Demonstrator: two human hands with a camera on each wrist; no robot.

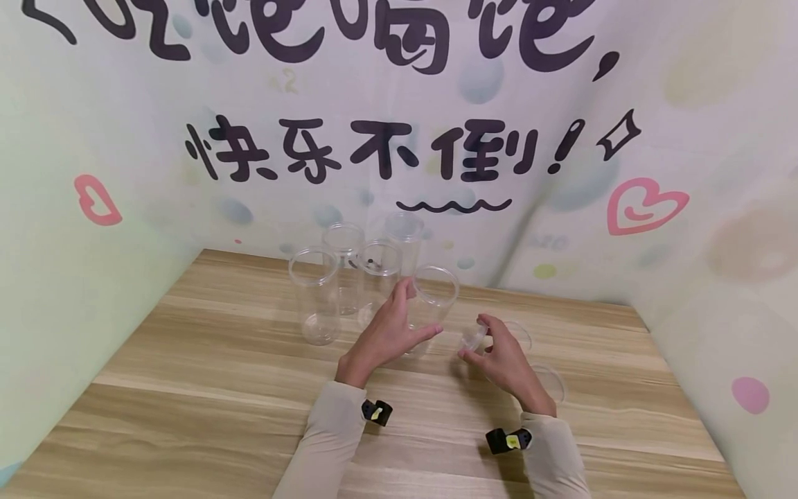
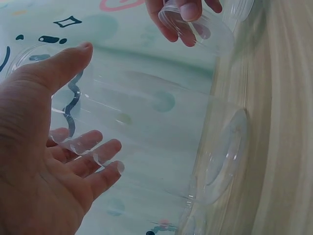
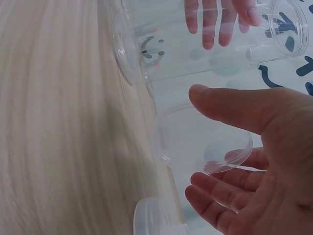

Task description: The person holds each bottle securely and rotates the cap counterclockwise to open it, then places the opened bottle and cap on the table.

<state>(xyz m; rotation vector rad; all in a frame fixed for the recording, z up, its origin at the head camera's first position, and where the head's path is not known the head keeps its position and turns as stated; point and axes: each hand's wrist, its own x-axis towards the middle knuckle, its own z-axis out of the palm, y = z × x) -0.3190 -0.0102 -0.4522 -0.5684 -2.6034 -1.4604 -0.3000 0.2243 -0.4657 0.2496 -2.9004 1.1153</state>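
My left hand (image 1: 389,329) is round a tall clear plastic cup (image 1: 434,305), thumb on the near side and fingers on the far side. The cup stands mouth up, its base (image 2: 230,154) down at the wood tabletop in the left wrist view. Just to its right, my right hand (image 1: 508,364) holds a round clear lid (image 1: 474,337) between thumb and fingertips. That lid (image 3: 195,137) is tipped on edge above the table, apart from the cup. The left fingers show through the cup wall in the right wrist view.
Several more clear cups, among them a front-left one (image 1: 320,301) and a middle one (image 1: 379,277), stand upright left of and behind my left hand. Two clear lids, one near (image 1: 551,383) and one farther (image 1: 519,335), lie by my right hand. A printed wall sheet (image 1: 561,242) borders the table's back.
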